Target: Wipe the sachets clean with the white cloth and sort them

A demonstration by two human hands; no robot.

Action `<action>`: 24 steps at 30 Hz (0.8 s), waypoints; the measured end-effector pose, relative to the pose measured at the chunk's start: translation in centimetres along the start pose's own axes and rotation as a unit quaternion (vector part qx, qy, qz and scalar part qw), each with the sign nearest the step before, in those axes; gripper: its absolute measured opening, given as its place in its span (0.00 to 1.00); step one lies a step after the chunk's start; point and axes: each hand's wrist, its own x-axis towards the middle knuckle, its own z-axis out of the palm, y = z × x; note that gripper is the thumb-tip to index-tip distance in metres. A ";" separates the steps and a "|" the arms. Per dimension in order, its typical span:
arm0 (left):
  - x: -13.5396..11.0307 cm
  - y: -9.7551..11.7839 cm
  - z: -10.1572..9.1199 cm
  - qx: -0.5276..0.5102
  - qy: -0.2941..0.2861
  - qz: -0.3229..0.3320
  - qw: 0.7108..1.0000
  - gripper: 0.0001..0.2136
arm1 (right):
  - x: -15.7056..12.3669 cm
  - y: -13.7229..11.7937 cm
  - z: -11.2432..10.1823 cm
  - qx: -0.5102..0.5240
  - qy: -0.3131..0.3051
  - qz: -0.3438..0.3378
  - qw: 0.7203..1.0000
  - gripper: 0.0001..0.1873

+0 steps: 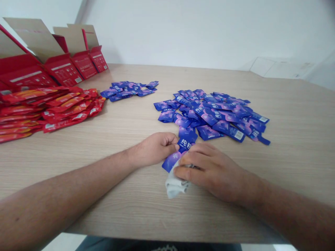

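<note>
A blue-purple sachet (172, 160) with white lettering lies on the table in front of me. My left hand (157, 148) pinches the sachet's left edge between thumb and fingers. Curled round a crumpled white cloth (176, 184), my right hand (206, 170) presses it against the sachet's lower right part. The right fingers cover some of the sachet and cloth. Just beyond both hands spreads a large heap of similar sachets (214, 113), its nearest one almost touching the held sachet.
A smaller group of blue sachets (128, 90) lies farther back on the left. Stacked red-orange packets (65, 106) fill the left side, with open red cardboard boxes (64, 69) behind them. The wooden table (125, 209) meets a white wall (199, 31) at the back.
</note>
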 end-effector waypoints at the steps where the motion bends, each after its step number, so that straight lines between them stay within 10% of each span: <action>1: 0.0 0.0 0.0 -0.008 -0.006 0.006 1.000 0.12 | 0.0 0.1 0.0 -0.001 0.000 -0.003 1.000 0.12; 16: -0.5 0.0 1.0 -0.100 -0.071 -0.018 0.992 0.11 | -0.4 0.7 -0.4 -0.013 0.098 0.069 0.993 0.11; 24: -0.5 0.2 0.9 -0.112 -0.062 -0.021 0.992 0.10 | -0.4 0.3 -0.2 0.022 0.034 0.044 0.998 0.13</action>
